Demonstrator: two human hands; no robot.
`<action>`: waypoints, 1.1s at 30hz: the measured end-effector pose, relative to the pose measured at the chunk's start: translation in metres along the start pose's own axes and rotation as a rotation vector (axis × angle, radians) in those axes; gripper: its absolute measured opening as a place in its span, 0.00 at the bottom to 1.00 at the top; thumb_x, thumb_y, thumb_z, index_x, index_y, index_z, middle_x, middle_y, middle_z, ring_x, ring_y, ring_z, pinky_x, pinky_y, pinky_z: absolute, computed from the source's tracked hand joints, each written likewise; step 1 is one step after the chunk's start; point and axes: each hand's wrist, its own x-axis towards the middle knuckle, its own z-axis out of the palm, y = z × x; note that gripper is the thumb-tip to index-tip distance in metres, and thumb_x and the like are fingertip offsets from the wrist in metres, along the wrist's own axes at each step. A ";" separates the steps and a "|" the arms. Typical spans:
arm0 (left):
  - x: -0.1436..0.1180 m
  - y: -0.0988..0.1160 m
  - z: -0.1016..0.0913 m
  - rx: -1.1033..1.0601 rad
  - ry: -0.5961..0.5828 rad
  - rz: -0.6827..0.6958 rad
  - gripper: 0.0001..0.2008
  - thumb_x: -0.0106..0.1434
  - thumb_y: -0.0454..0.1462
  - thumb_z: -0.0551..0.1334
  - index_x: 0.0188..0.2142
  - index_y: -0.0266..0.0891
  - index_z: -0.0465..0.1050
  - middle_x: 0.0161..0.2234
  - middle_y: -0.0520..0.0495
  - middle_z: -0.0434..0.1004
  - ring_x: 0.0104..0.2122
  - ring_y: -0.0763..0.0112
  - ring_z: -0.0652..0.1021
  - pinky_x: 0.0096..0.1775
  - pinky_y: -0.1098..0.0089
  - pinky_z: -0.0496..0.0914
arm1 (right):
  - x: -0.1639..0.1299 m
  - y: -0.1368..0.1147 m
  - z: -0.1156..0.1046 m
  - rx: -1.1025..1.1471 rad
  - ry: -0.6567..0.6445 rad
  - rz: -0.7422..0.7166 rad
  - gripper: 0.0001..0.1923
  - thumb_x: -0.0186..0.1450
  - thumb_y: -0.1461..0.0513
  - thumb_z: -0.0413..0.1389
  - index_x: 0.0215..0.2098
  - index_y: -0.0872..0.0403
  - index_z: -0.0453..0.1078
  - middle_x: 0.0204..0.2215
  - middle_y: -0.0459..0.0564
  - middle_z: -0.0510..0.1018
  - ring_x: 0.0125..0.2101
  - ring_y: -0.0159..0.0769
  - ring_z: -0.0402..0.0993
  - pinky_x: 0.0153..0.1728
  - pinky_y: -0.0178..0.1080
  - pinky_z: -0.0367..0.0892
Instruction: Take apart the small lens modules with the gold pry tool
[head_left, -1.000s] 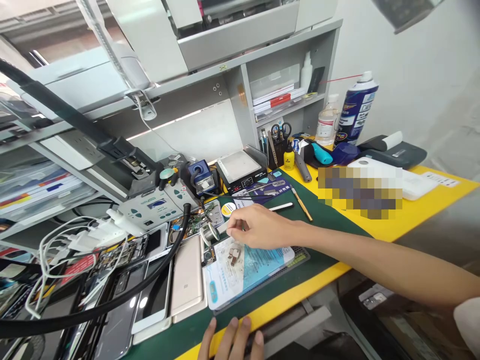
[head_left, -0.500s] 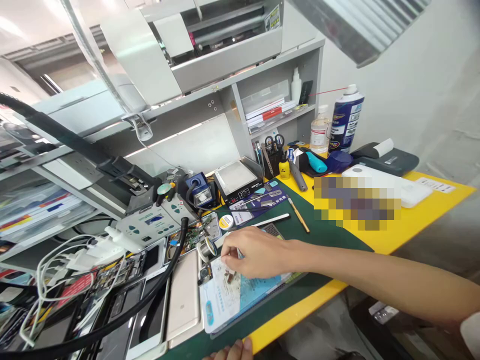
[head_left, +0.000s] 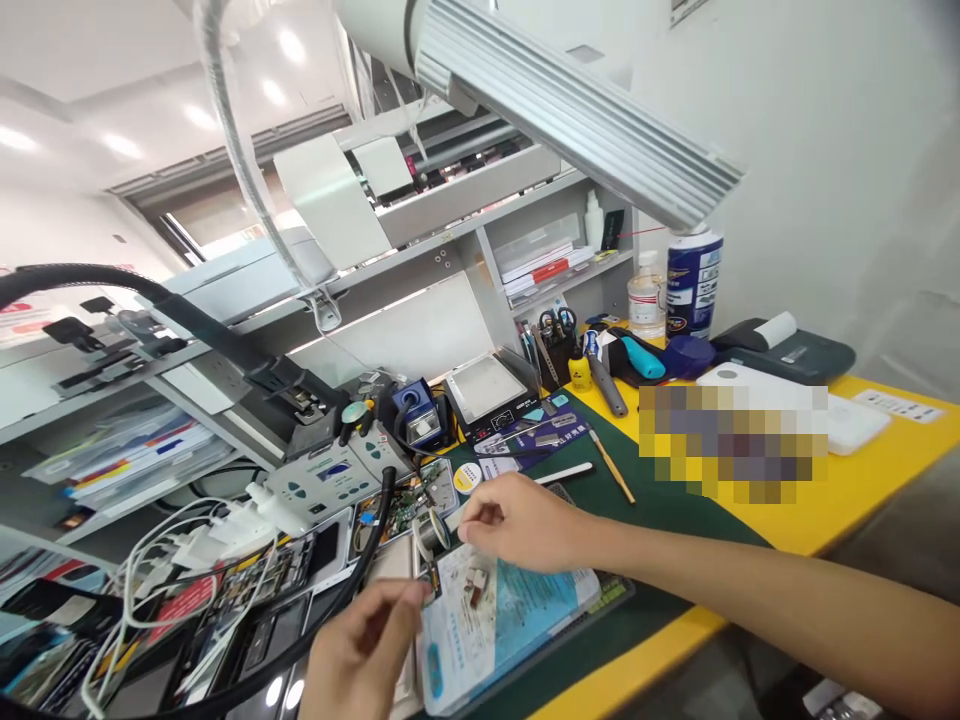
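My left hand (head_left: 367,645) is at the bottom, its thumb and index finger brought together beside a small dark part (head_left: 430,582). I cannot tell whether the fingertips grip that part. Over the upper edge of a stained blue-and-white sheet (head_left: 517,620), my right hand (head_left: 517,525) has its fingers curled into a pinch; anything between them is hidden. A small brown-and-white piece (head_left: 474,585) lies on the sheet below the right hand. Close to the right fingertips stands a spool of wire (head_left: 431,533). A white stick with a dark tip (head_left: 566,473) lies behind that hand.
Phones and cables crowd the left side, crossed by a thick black hose (head_left: 382,520). A control station (head_left: 337,485) and hot plate (head_left: 487,395) stand behind. A brush (head_left: 613,465) lies on the green mat (head_left: 675,520). A lamp (head_left: 585,110) hangs overhead.
My left hand has risen from the bottom table edge to beside the sheet. My right hand stays over the sheet, showing more of the brown-and-white piece. The view has tilted up.
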 end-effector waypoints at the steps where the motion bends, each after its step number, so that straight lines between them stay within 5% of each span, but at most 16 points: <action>1: 0.015 0.001 -0.003 -0.045 -0.092 -0.062 0.23 0.72 0.52 0.53 0.35 0.39 0.79 0.22 0.51 0.75 0.16 0.73 0.69 0.19 0.73 0.63 | 0.001 0.002 0.000 0.023 0.007 0.015 0.11 0.62 0.62 0.55 0.34 0.59 0.78 0.26 0.48 0.78 0.26 0.31 0.71 0.26 0.31 0.61; 4: 0.055 0.000 -0.011 -0.023 -0.126 -0.050 0.21 0.69 0.52 0.55 0.41 0.38 0.79 0.28 0.47 0.78 0.24 0.67 0.74 0.27 0.69 0.69 | 0.004 0.005 -0.001 0.066 0.020 0.039 0.11 0.62 0.62 0.55 0.32 0.60 0.78 0.24 0.47 0.77 0.26 0.31 0.69 0.26 0.30 0.61; 7: 0.080 -0.008 -0.018 0.039 -0.204 0.005 0.18 0.63 0.46 0.61 0.48 0.42 0.77 0.46 0.42 0.79 0.38 0.59 0.77 0.43 0.59 0.72 | 0.003 0.005 -0.003 0.080 0.005 0.046 0.10 0.62 0.62 0.56 0.31 0.59 0.77 0.23 0.46 0.75 0.25 0.30 0.68 0.25 0.30 0.61; 11: 0.092 -0.025 -0.021 0.063 -0.408 0.060 0.25 0.57 0.40 0.64 0.55 0.46 0.75 0.52 0.43 0.77 0.52 0.52 0.76 0.56 0.52 0.69 | -0.001 0.000 -0.004 0.056 -0.045 0.043 0.07 0.60 0.64 0.57 0.30 0.58 0.77 0.22 0.44 0.74 0.23 0.29 0.66 0.23 0.30 0.59; 16: 0.092 -0.039 -0.014 0.104 -0.477 0.053 0.25 0.60 0.38 0.62 0.57 0.40 0.72 0.54 0.39 0.76 0.57 0.48 0.73 0.61 0.45 0.63 | -0.005 -0.008 -0.005 0.006 -0.070 0.053 0.06 0.60 0.64 0.57 0.28 0.57 0.76 0.21 0.42 0.73 0.23 0.28 0.66 0.22 0.29 0.57; 27: 0.083 -0.046 -0.013 0.114 -0.401 0.097 0.19 0.62 0.42 0.64 0.53 0.44 0.75 0.50 0.43 0.78 0.53 0.50 0.77 0.58 0.49 0.67 | -0.004 -0.015 0.001 -0.033 -0.075 0.097 0.06 0.61 0.63 0.57 0.30 0.57 0.76 0.21 0.41 0.71 0.22 0.26 0.64 0.22 0.28 0.55; 33: 0.079 -0.040 -0.018 0.071 -0.252 0.184 0.15 0.69 0.43 0.59 0.53 0.44 0.72 0.53 0.41 0.75 0.54 0.53 0.75 0.56 0.51 0.70 | -0.004 -0.015 0.004 0.002 -0.053 0.119 0.06 0.61 0.64 0.58 0.29 0.57 0.76 0.20 0.41 0.71 0.22 0.27 0.64 0.22 0.29 0.56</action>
